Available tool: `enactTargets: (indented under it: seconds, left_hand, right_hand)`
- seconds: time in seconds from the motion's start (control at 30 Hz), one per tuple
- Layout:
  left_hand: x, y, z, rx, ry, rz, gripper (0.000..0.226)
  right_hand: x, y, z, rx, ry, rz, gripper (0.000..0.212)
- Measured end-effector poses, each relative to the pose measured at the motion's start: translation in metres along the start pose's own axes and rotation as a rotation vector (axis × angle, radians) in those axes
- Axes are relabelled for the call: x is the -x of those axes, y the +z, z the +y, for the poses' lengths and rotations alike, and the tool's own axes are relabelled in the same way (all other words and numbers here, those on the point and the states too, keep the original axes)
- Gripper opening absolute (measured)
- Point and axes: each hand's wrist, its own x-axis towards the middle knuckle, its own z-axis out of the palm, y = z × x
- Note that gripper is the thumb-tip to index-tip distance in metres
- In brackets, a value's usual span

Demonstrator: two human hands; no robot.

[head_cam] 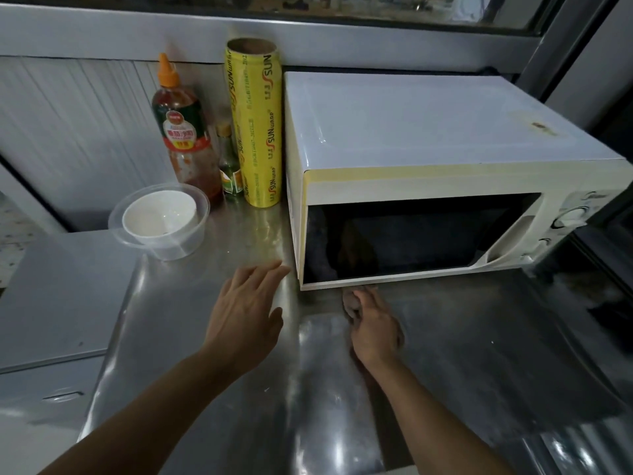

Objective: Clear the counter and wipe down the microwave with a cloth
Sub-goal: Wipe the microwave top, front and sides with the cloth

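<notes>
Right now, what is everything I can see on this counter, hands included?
microwave: one, cream-white, right half of the steel counter, door closed
plastic wrap roll: one, yellow, upright beside the microwave's left side
sauce bottle: one, reddish with orange cap, left of the roll
small bottle: one, green, between sauce bottle and roll
clear container: one, holding a white bowl
cloth: one, brownish, under the microwave's front edge
left hand: open, above the counter
right hand: grips the cloth

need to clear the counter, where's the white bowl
The white bowl sits inside a clear tub at the counter's left, in front of the sauce bottle.
</notes>
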Motion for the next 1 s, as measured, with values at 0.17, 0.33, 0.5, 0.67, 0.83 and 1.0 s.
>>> enactTargets:
  seconds: [0.17,0.33,0.5,0.67,0.83,1.0]
  left_hand:
    - [0.011,-0.008,-0.028,0.01,-0.03,-0.035,0.062]
    - [0.023,-0.019,-0.059,0.009,0.02,-0.087,0.063]
    - [0.036,-0.038,-0.084,0.054,0.028,-0.101,0.057]
    - [0.046,-0.06,-0.091,0.115,-0.01,-0.105,0.056]
    - [0.067,-0.083,-0.095,0.129,0.025,-0.128,0.057]
    - [0.097,-0.127,-0.087,0.067,-0.094,-0.1,0.052]
  right_hand:
    - [0.021,0.035,-0.067,-0.025,-0.039,-0.083,0.044]
    - [0.043,0.06,-0.124,-0.147,-0.083,-0.19,0.035]
    - [0.049,0.031,-0.126,-0.163,-0.042,-0.199,0.046]
    - [0.068,-0.012,-0.138,-0.23,0.004,-0.114,0.046]
    - [0.081,-0.044,-0.156,-0.417,0.1,-0.06,0.04]
    - [0.099,-0.063,-0.167,-0.474,0.091,-0.055,0.04]
